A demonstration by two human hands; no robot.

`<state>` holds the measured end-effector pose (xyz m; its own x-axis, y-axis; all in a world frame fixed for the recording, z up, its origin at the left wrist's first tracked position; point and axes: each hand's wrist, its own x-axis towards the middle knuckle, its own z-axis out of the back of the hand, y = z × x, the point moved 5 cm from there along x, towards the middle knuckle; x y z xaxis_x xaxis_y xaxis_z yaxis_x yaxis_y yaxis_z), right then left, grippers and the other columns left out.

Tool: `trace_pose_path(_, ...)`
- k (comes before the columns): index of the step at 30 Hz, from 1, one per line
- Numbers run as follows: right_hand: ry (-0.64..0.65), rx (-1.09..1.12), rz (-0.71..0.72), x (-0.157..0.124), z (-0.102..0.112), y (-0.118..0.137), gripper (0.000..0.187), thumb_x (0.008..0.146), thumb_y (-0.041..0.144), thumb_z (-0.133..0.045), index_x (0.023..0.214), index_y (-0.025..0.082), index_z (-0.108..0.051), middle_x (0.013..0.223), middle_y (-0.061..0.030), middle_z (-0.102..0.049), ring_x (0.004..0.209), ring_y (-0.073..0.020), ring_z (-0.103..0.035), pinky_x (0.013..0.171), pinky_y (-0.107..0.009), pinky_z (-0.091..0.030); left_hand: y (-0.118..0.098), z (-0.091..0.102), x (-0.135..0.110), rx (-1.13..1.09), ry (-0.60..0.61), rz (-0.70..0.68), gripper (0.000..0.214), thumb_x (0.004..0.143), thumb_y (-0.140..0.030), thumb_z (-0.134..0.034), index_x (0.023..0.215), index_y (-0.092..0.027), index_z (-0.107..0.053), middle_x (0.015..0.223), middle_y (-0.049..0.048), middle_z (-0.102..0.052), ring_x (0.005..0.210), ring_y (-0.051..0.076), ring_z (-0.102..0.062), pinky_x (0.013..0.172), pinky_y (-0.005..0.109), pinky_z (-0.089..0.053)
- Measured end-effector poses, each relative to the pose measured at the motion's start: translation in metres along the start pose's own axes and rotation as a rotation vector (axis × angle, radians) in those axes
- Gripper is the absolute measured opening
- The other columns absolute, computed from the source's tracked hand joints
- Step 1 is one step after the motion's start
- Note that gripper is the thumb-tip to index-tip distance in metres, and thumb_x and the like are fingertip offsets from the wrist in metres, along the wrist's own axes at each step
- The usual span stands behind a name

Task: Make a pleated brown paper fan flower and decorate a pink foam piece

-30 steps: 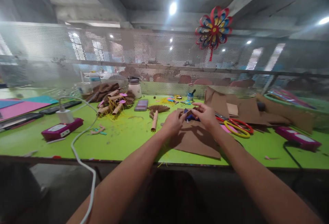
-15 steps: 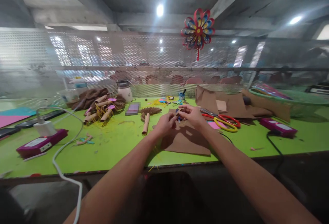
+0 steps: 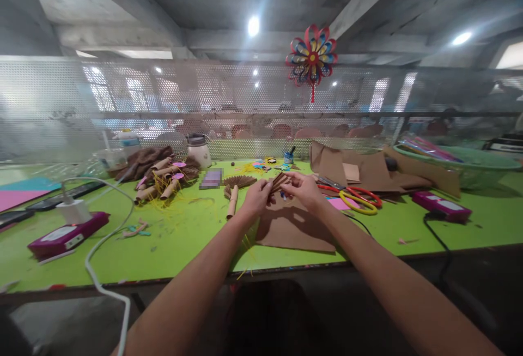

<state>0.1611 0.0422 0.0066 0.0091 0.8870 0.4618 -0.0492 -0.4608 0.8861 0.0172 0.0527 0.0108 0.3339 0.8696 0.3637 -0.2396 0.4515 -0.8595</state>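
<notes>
Between my two hands is a pleated piece of brown paper (image 3: 280, 181), its folds fanned a little apart. My left hand (image 3: 258, 197) pinches its left side, and my right hand (image 3: 304, 191) grips the right side with bent fingers. Beneath them a flat sheet of brown paper (image 3: 296, 231) lies on the green table. Left of my left hand are a brown pleated fan (image 3: 241, 181) and a rolled paper tube (image 3: 232, 202). Scissors with red and yellow handles (image 3: 359, 201) rest just right of my right hand, over a pink paper piece (image 3: 340, 204).
Paper tubes with yellow shreds (image 3: 163, 181) are heaped left of centre, near a lidded jar (image 3: 199, 151). A small blue pot (image 3: 288, 156) stands behind my hands. Brown paper sheets (image 3: 368, 168) and a green basket (image 3: 466, 168) are on the right. A white cable (image 3: 92, 269) crosses the left edge.
The pleated paper between my hands has been spread and shows more folds. My hands have shifted slightly, and the view has tilted up a little.
</notes>
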Motion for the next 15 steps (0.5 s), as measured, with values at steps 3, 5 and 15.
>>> trace_pose_path(3,0.021,0.019,-0.002,-0.001,-0.001,0.002,0.047,0.06,0.034,-0.072,0.1,0.012,-0.058,0.061,0.0017,-0.061,0.048,-0.01,-0.052,0.048,-0.024,-0.042,0.001,0.002,0.001,-0.002,-0.028,-0.004,0.022,0.086,-0.03,-0.042,0.068,-0.018,-0.049,0.053,-0.0009,-0.056,0.049,0.011,-0.052,0.049,0.02,-0.038)
trace_pose_path(5,0.041,0.026,-0.01,-0.002,-0.002,0.003,0.042,0.061,0.034,-0.072,0.094,0.012,-0.06,0.06,0.0015,-0.06,0.048,-0.0093,-0.051,0.048,-0.024,-0.041,0.0,0.004,0.002,0.023,-0.051,-0.005,0.022,0.085,-0.03,-0.043,0.068,-0.018,-0.049,0.053,-0.001,-0.056,0.048,0.011,-0.052,0.049,0.02,-0.038)
trace_pose_path(15,0.075,0.046,-0.033,-0.004,-0.007,0.003,0.044,0.061,0.032,-0.072,0.098,0.013,-0.058,0.062,0.0012,-0.061,0.05,-0.01,-0.051,0.05,-0.025,-0.041,-0.01,0.011,-0.002,0.159,-0.15,-0.013,0.025,0.085,-0.029,-0.043,0.065,-0.017,-0.05,0.051,-0.0016,-0.052,0.048,0.012,-0.051,0.048,0.021,-0.036)
